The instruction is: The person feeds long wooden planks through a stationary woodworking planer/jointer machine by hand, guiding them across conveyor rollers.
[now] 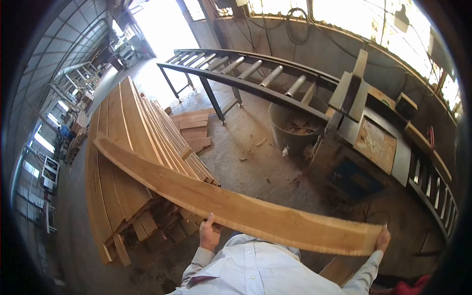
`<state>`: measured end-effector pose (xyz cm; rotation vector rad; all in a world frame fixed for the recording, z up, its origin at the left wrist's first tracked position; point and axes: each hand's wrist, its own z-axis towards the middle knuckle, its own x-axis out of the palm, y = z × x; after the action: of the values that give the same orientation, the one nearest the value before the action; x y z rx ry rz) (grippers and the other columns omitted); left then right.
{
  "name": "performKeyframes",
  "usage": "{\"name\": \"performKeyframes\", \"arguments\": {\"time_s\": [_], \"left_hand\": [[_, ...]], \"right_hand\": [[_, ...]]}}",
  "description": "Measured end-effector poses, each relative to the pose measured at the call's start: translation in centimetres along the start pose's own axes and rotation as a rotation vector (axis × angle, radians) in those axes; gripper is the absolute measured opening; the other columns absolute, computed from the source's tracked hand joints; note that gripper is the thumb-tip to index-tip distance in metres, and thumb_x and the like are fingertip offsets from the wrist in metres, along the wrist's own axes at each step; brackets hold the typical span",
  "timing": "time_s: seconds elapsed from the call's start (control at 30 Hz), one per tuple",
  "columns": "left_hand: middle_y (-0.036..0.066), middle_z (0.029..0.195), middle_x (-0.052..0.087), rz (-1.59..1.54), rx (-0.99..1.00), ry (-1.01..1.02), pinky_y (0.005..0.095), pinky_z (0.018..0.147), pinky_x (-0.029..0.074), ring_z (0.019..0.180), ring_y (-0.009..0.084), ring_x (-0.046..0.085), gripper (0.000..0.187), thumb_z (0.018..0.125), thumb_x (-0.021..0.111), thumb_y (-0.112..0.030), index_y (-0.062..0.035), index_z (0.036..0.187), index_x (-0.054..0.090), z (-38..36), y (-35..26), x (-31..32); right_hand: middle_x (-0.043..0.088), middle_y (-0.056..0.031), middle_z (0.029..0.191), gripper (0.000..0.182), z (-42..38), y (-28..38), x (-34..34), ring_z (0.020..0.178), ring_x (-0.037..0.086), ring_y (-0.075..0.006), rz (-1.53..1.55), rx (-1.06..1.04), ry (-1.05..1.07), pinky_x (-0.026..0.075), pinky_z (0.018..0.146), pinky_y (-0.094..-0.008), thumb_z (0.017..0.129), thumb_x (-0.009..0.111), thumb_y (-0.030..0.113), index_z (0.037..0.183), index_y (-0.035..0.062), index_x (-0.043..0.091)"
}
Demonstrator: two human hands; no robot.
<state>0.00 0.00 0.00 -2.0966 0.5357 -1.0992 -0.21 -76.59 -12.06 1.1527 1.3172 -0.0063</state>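
Two hands gripping one long plank (236,209) above a stacked pile (128,147): left hand (210,233) underneath mid-length, right hand (382,239) closed on the end. Stiff, probably heavy; best held spread apart.

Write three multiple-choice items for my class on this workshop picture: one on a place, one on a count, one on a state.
1. Where does the plank's far end rest?
A. on the stack of boards
B. on the roller conveyor
C. in the bucket

2. How many hands grip the plank?
A. none
B. one
C. two

3. How is the plank held?
A. standing upright
B. lying roughly level
C. snapped in two

Answers:
1 A, its far end lies across the stack.
2 C, the left hand and right hand both hold it.
3 B, it spans level, whole.
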Motion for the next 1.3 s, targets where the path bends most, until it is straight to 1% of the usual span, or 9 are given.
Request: {"name": "performKeyframes", "arguments": {"time_s": [0.07, 0.1, 0.33, 0.43, 0.53, 0.57, 0.8, 0.9, 1.3], "left_hand": [[0.011, 0.119, 0.061, 0.098, -0.012, -0.017, 0.0411, 0.091, 0.054, 0.106, 0.0239, 0.062, 0.036, 0.099, 0.060, -0.024, -0.0044, 0.128, 0.052, 0.3, -1.5, 0.7], [0.011, 0.119, 0.061, -0.019, -0.117, -0.007, 0.0411, 0.090, 0.054, 0.105, 0.0238, 0.063, 0.035, 0.099, 0.060, -0.024, -0.0041, 0.127, 0.052, -0.3, 6.4, 4.3], [0.009, 0.115, 0.064, 0.114, -0.123, 0.052, 0.0398, 0.088, 0.055, 0.100, 0.0218, 0.065, 0.029, 0.099, 0.059, -0.023, -0.0035, 0.120, 0.056, 12.9, 4.9, 11.0], [0.006, 0.108, 0.068, 0.090, -0.183, 0.135, 0.0377, 0.084, 0.057, 0.093, 0.0194, 0.068, 0.026, 0.098, 0.061, -0.023, -0.0048, 0.117, 0.059, 19.4, 5.8, 16.4], [0.005, 0.105, 0.069, 0.074, -0.185, 0.195, 0.0368, 0.080, 0.058, 0.090, 0.0186, 0.068, 0.025, 0.097, 0.061, -0.022, -0.0045, 0.115, 0.060, 26.4, 6.1, 23.0], [0.005, 0.104, 0.069, 0.078, -0.194, 0.205, 0.0365, 0.079, 0.058, 0.089, 0.0184, 0.069, 0.024, 0.097, 0.061, -0.021, -0.0042, 0.114, 0.060, 28.8, 6.2, 24.7], [0.008, 0.100, 0.069, 0.322, -0.044, 0.268, 0.0361, 0.077, 0.058, 0.084, 0.0204, 0.069, 0.018, 0.097, 0.061, -0.016, -0.0023, 0.108, 0.060, 42.1, 7.0, 36.2], [0.009, 0.098, 0.068, 0.043, -0.303, 0.236, 0.0356, 0.076, 0.058, 0.083, 0.0213, 0.069, 0.014, 0.097, 0.060, -0.014, -0.0021, 0.105, 0.061, 46.8, 10.5, 37.5], [0.012, 0.108, 0.067, 0.489, -0.254, 0.398, 0.0459, 0.081, 0.059, 0.095, 0.0287, 0.068, 0.033, 0.100, 0.057, -0.027, 0.0025, 0.114, 0.058, 53.1, 8.9, 42.4]], "right_hand": [[0.066, -0.0283, 0.111, 0.066, -3.1, -1.6, 3.4, 0.104, 0.062, -0.0401, 0.028, 0.035, -0.054, 0.043, 0.092, -0.0474, 0.102, 0.038, 0.051, 0.107, -0.0082, 0.066], [0.066, -0.0282, 0.109, 0.066, 1.0, -1.2, -8.2, 0.100, 0.062, -0.0395, -0.093, 0.024, -0.140, 0.045, 0.089, -0.0458, 0.102, 0.038, 0.050, 0.104, -0.0090, 0.066], [0.069, -0.0156, 0.093, 0.061, 0.7, -1.7, -1.9, 0.087, 0.064, -0.0250, 0.037, 0.166, -0.127, 0.049, 0.079, -0.0383, 0.102, 0.042, 0.049, 0.100, -0.0076, 0.066], [0.041, -0.0136, 0.152, 0.062, 1.2, 2.4, -3.1, 0.139, 0.036, -0.0249, 0.089, 0.618, 0.039, 0.016, 0.121, -0.0407, 0.105, 0.036, 0.048, 0.149, 0.0045, 0.034], [0.048, -0.0151, 0.144, 0.056, 6.4, -15.1, -0.8, 0.134, 0.042, -0.0318, -0.401, -0.179, -0.059, 0.037, 0.106, -0.0472, 0.105, 0.037, 0.045, 0.143, 0.0038, 0.043], [0.050, -0.0147, 0.141, 0.055, 4.0, -8.0, -1.8, 0.130, 0.044, -0.0306, -0.060, 0.202, -0.069, 0.038, 0.104, -0.0459, 0.105, 0.038, 0.045, 0.140, 0.0029, 0.045], [0.063, -0.0126, 0.114, 0.056, 1.9, 13.9, -0.7, 0.105, 0.057, -0.0228, 0.190, 0.205, -0.117, 0.045, 0.091, -0.0371, 0.103, 0.043, 0.048, 0.119, -0.0034, 0.059], [0.065, -0.0112, 0.111, 0.057, 3.1, 14.4, 0.7, 0.101, 0.060, -0.0204, 0.308, 0.233, -0.224, 0.046, 0.090, -0.0337, 0.103, 0.045, 0.048, 0.119, -0.0045, 0.060], [0.069, -0.0097, 0.106, 0.046, 14.8, 23.0, 4.6, 0.099, 0.061, -0.0166, 0.437, 0.183, -0.424, 0.046, 0.089, -0.0319, 0.102, 0.051, 0.038, 0.114, -0.0044, 0.064]]}}
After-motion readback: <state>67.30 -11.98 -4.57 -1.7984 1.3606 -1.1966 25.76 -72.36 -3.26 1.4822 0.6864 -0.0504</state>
